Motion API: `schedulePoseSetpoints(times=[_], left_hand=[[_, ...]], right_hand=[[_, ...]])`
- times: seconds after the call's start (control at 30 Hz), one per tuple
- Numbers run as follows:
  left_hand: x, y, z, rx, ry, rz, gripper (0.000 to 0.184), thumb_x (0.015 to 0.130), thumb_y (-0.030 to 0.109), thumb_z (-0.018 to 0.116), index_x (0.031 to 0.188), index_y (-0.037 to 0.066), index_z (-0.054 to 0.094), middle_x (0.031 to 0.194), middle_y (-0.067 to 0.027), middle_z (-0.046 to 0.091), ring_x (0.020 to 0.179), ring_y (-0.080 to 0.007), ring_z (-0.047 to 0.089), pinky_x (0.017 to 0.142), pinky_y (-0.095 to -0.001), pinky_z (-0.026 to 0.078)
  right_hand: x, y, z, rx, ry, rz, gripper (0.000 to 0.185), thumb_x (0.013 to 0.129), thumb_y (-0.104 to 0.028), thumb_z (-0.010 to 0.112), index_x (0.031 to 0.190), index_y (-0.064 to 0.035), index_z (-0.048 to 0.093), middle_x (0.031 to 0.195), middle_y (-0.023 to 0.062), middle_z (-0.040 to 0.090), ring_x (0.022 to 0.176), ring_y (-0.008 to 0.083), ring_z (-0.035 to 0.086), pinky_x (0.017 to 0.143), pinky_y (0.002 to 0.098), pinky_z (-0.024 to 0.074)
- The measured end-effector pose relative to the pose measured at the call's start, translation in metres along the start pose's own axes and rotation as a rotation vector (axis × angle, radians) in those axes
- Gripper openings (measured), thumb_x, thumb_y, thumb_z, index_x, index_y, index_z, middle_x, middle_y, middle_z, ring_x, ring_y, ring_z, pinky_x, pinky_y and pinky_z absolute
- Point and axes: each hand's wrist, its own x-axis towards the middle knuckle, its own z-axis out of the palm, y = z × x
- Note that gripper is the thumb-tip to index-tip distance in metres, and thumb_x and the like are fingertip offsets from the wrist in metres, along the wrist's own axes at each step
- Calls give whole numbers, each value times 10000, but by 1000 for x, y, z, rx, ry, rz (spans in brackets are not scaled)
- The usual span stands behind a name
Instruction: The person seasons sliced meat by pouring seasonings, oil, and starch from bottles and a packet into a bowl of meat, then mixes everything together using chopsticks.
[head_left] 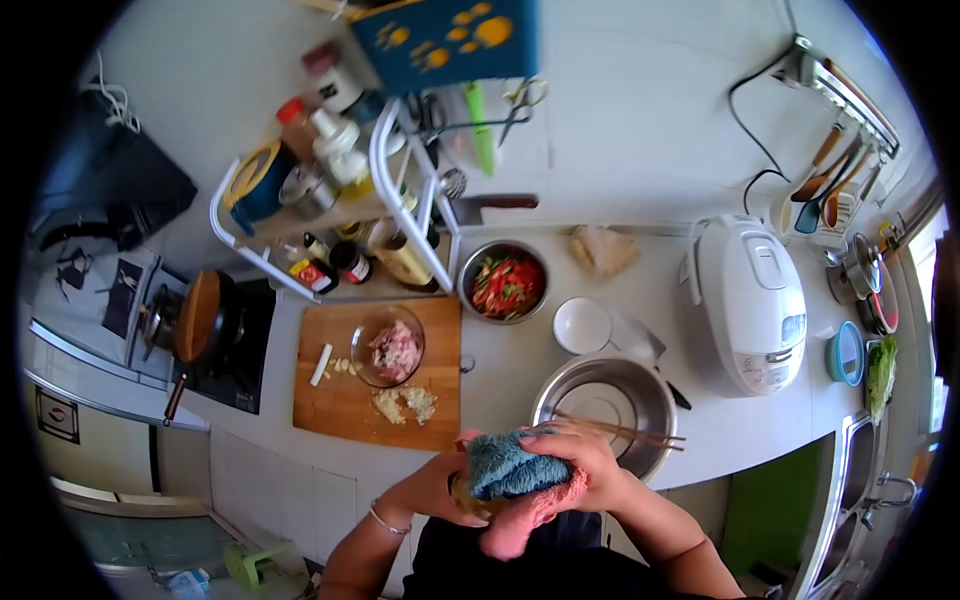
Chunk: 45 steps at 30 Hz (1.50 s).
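Close to my body, both hands are raised at the counter's front edge. My right hand (pixel 592 462) is closed around a fluffy cloth (pixel 515 465), teal on one side and pink on the other. In my left hand (pixel 432 490) is a yellowish-brown, rounded object (pixel 466 494), mostly covered by the cloth and fingers; I cannot make out its kind. Just beyond the hands stands a steel basin (pixel 548 392), with chopsticks (pixel 640 434) laid across it. To the left lies a wooden cutting board (pixel 325 408) bearing a glass bowl of raw meat (pixel 395 352) and chopped garlic (pixel 405 404).
A steel bowl of cut red peppers (pixel 508 285) sits behind the board, beside a white bowl (pixel 582 325). The rice cooker (pixel 745 305) stands right; a cleaver (pixel 640 338) lies near the basin. At left are a bottle rack (pixel 330 225) and a stove with a wok (pixel 215 320).
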Motion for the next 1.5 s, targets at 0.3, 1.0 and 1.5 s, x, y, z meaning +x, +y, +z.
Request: schedulePoseSetpoints(times=[0.3,1.0,1.5], left_hand=[[-64,-16,-183,-241,175,134,745,610,150,858,1259,32,511,1213,-73,575,1102,-172,552,978,-340,430],[111,-160,-347,464,1137,211,741,639,176,829,1255,-25,470,1199,-187,577,1116,-354,534,976,-418,406],[-416,-241,-80,25,1680,-224,320,891,-1,531,1210,11,510,1118,-87,581,1012,-170,568,847,-296,471]], right_hand=[[47,88,152,-326,761,572,321,734,21,688,1009,-7,525,957,89,566,898,193,545,829,307,443],[-99,95,302,-512,-284,1211,172,877,-240,621,933,-88,678,718,95,646,716,297,640,664,404,513],[-153,233,542,884,586,1305,330,928,-89,540,1255,-96,493,1123,24,568,1016,135,512,842,287,438]])
